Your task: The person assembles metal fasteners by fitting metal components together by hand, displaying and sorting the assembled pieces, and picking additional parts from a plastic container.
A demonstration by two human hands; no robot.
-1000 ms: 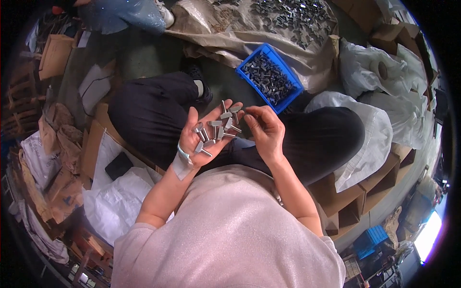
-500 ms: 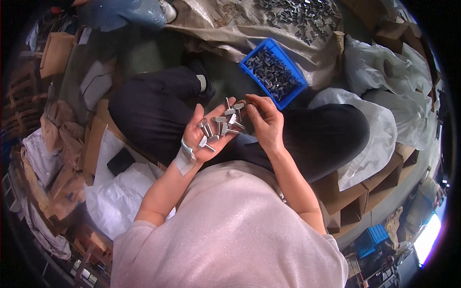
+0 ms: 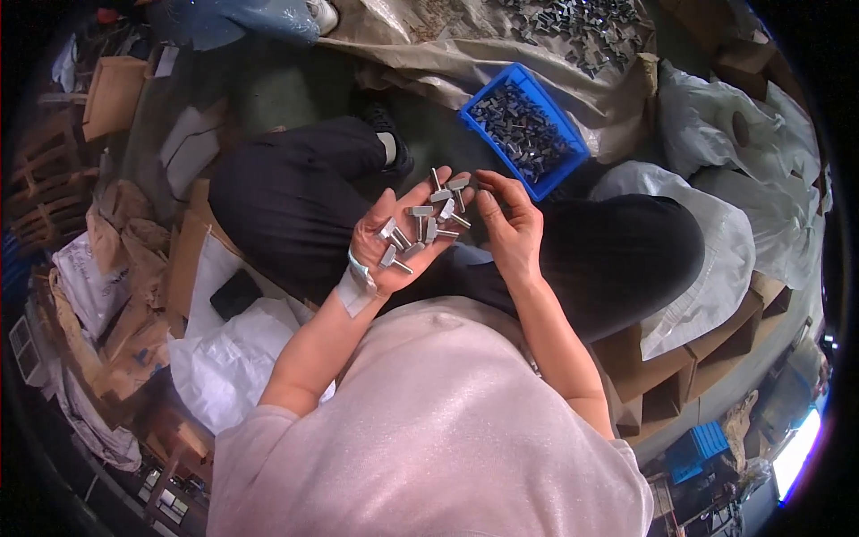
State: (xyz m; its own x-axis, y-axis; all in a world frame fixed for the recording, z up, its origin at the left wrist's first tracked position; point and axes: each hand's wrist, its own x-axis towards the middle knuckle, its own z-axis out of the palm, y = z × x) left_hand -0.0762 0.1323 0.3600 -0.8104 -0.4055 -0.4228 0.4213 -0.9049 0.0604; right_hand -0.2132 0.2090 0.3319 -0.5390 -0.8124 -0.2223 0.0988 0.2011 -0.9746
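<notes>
My left hand (image 3: 379,234) lies palm up above my lap, fingers extended, cradling several silvery T-head bolts (image 3: 420,212). The bolts have blocky heads and short shanks, and they point in different ways across the palm and fingers. A whitish patch or tape (image 3: 355,294) covers part of my left wrist. Close beside the left fingertips is my right hand (image 3: 514,228), its fingers curled and the thumb near the index finger. Whatever lies between those fingertips, if anything, is hidden from this view.
Beyond my right hand stands a blue crate (image 3: 573,149) full of small dark metal parts. More parts lie on a tan sheet (image 3: 429,67) behind it. White sacks (image 3: 707,259) and open cardboard boxes (image 3: 640,362) are at the right; white plastic (image 3: 228,358) lies left.
The whole view has shifted slightly, so everything sits a little farther right. Both hands keep nearly the same pose, with the bolts still lying in the left palm.
</notes>
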